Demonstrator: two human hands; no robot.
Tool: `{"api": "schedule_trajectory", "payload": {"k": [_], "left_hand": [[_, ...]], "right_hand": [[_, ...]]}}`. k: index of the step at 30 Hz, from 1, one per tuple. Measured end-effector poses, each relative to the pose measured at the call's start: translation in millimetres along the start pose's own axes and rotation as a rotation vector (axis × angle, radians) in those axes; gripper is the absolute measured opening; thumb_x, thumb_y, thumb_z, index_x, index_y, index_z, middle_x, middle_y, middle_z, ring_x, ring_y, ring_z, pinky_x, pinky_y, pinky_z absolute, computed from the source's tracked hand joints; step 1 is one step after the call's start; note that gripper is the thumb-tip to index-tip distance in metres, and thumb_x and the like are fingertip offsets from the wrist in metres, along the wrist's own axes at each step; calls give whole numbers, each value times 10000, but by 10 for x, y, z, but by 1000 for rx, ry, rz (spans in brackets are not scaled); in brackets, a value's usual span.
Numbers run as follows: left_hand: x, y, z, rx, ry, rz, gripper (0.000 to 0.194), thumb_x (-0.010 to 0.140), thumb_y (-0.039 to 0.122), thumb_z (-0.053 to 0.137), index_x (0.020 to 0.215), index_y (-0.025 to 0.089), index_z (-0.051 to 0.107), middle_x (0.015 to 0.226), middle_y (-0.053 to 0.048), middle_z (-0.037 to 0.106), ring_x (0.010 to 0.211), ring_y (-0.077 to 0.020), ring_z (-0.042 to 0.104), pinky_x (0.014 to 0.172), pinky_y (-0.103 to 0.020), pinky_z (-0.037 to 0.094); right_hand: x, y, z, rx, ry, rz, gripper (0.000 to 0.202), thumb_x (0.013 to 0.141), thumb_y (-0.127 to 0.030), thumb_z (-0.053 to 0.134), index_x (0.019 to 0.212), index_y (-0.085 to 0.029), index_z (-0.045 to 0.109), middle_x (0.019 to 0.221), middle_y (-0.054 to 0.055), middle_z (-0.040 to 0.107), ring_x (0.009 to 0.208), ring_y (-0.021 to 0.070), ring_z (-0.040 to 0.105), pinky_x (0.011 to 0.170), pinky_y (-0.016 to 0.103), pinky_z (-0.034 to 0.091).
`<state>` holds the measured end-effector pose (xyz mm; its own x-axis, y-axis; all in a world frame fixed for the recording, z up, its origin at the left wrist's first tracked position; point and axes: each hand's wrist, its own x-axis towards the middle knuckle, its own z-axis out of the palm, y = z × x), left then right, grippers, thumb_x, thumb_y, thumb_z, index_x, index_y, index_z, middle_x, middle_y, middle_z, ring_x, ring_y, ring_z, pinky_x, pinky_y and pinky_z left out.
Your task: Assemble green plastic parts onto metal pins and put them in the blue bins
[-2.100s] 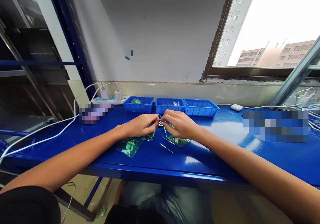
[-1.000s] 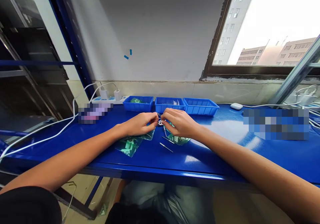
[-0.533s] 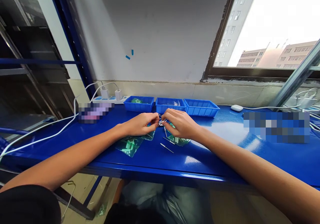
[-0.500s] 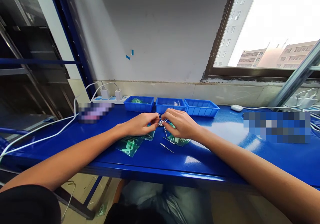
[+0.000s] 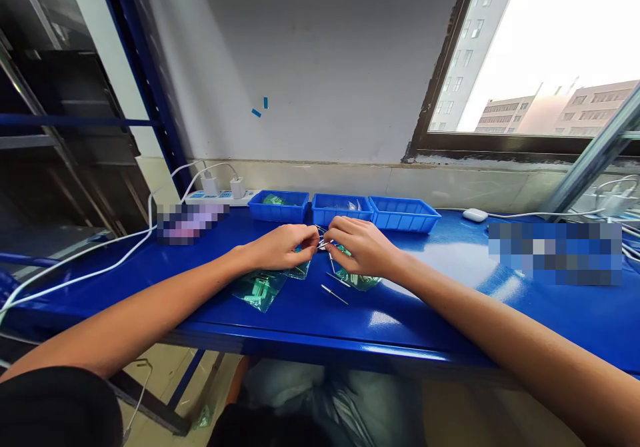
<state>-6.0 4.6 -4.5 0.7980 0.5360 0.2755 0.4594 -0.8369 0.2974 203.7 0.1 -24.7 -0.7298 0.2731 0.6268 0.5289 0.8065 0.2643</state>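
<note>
My left hand (image 5: pixel 286 246) and my right hand (image 5: pixel 361 247) are close together over the blue table, fingers bent inward. Between their fingertips lie small metal rivets (image 5: pixel 323 244), partly covered by the fingers. The fingers of both hands are closed, but what each one pinches is too small to make out. A clear bag with green and white pieces (image 5: pixel 260 288) lies below my left hand, and another green bag (image 5: pixel 364 280) is under my right hand. Two loose rivets (image 5: pixel 334 294) lie on the table in front of the hands.
Three blue bins (image 5: pixel 404 215) stand in a row along the wall. A white power strip (image 5: pixel 220 198) with chargers and cables is at the left. A white mouse-like object (image 5: pixel 475 215) sits at the back right. Blurred patches cover items on both sides.
The fingertips of both hands have shifted very slightly around the rivets. Nothing else has visibly moved.
</note>
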Motion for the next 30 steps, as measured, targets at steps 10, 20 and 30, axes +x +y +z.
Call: {"api": "schedule_trajectory", "payload": {"k": [10, 20, 30], "left_hand": [[6, -2, -7, 9, 22, -4, 195, 860, 330, 457, 793, 150, 494, 737, -13, 540, 656, -115, 476, 569, -224, 366], [19, 22, 3, -39, 79, -4, 152, 836, 277, 477, 755, 150, 500, 693, 6, 534, 627, -97, 474, 565, -207, 368], [16, 7, 14, -72, 80, -26, 128, 835, 261, 463, 790, 151, 512, 704, 4, 543, 637, -99, 482, 580, -212, 371]], "right_hand": [[6, -37, 10, -69, 18, 84, 242, 886, -240, 403, 786, -160, 609, 796, 56, 559, 690, 134, 472, 608, 270, 351], [10, -37, -12, -11, -13, 41, 158, 859, -196, 423, 891, -154, 572, 806, 54, 568, 719, 141, 483, 641, 273, 373], [20, -39, -8, -41, -19, 36, 196, 901, -198, 372, 845, -155, 555, 782, 56, 561, 688, 141, 477, 622, 278, 366]]}}
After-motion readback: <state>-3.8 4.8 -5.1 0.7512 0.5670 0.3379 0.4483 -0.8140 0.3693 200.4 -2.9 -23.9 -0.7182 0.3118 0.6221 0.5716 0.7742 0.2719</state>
